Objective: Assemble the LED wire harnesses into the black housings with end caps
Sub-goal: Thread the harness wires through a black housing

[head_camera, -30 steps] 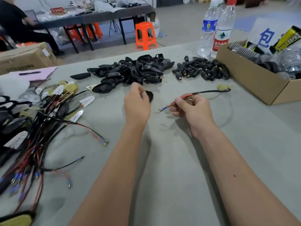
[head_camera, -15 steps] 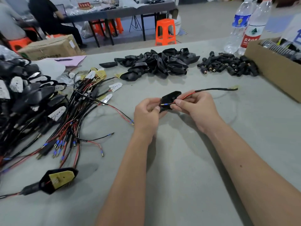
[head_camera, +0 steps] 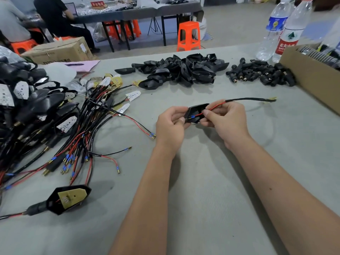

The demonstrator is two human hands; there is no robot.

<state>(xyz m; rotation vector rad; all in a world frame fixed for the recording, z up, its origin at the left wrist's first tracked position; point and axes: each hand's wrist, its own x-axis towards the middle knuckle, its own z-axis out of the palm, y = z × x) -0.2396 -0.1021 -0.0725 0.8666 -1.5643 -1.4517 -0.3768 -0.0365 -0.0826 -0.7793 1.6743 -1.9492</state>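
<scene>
Heaped housings [head_camera: 181,71] toward worktop's far edge; left hand [head_camera: 170,126] gripping black housing [head_camera: 196,112], right hand [head_camera: 225,119] pinching red wire [head_camera: 214,107], seemingly inside.

Black housing [head_camera: 196,112] lifted from the pile into left hand [head_camera: 170,124], wire [head_camera: 217,106] tip now threaded inside it

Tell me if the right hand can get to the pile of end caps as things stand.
Probably yes: bare table lies between the right hand and the end caps. But it is pinching the wire harness, so it must let go first.
</scene>
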